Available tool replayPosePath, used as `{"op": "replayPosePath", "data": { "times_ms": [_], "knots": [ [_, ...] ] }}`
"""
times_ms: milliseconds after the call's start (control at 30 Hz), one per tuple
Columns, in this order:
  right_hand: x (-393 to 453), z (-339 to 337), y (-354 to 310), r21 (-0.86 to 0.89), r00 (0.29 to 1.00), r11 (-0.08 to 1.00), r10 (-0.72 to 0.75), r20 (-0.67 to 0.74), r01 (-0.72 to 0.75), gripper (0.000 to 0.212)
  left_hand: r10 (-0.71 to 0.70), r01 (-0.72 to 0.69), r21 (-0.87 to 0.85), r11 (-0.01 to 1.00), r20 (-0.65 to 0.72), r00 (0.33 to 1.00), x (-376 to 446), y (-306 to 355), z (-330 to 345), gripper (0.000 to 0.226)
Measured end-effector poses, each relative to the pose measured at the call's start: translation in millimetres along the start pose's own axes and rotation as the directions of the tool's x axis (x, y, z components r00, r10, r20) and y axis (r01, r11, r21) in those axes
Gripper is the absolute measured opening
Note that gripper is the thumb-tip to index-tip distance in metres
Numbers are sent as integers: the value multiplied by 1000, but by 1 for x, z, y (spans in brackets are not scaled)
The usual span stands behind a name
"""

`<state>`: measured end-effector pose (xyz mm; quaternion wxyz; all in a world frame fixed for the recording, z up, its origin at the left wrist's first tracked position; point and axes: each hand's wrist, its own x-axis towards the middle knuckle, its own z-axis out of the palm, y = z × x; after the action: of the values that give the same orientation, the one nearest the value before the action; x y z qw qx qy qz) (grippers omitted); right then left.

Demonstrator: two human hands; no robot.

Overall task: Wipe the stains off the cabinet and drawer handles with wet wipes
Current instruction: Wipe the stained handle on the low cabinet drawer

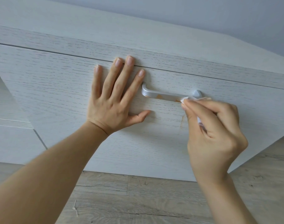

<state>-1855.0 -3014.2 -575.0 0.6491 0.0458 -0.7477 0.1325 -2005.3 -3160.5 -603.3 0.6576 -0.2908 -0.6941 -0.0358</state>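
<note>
Your left hand [113, 101] lies flat on the white wood-grain drawer front [60, 88], fingers straight and spread, pressing the panel. The tips of your middle fingers reach the gap under the cabinet top [138, 36], and your thumb points out to the right, below the handle. Just beside your index fingertip sits the left end of the silver handle [162, 93]; the bar runs on rightward from there, away from that hand.

Your right hand [214, 131] has its fingers curled, pinching a folded white wet wipe [189, 99]. The wipe pokes out past your fingertips and touches the handle's lower edge near its right end. More of the wipe shows as a small white patch between your thumb and curled fingers.

Orange-brown stains [160, 96] sit on the bar's underside, one to the left of your right fingertips and another right at the wipe's tip. A faint brownish smear marks the drawer front just left of your right thumb.

Below both wrists lies grey wood-plank floor [138, 199]
</note>
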Motion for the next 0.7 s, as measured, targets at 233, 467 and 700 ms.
{"op": "replayPosePath", "data": {
  "times_ms": [233, 467, 700],
  "knots": [
    [1, -5, 2, -5, 998, 999, -41, 37, 42, 5, -3, 3, -6, 1000, -2, 1000, 0, 0, 0, 88],
    [4, 0, -7, -18, 998, 1000, -2, 69, 3, 3, -6, 6, -12, 1000, -7, 1000, 0, 0, 0, 88],
    [4, 2, -13, -30, 995, 996, 91, 33, -90, 2, -11, 11, -26, 1000, -9, 1000, 0, 1, 0, 86]
  ]
}}
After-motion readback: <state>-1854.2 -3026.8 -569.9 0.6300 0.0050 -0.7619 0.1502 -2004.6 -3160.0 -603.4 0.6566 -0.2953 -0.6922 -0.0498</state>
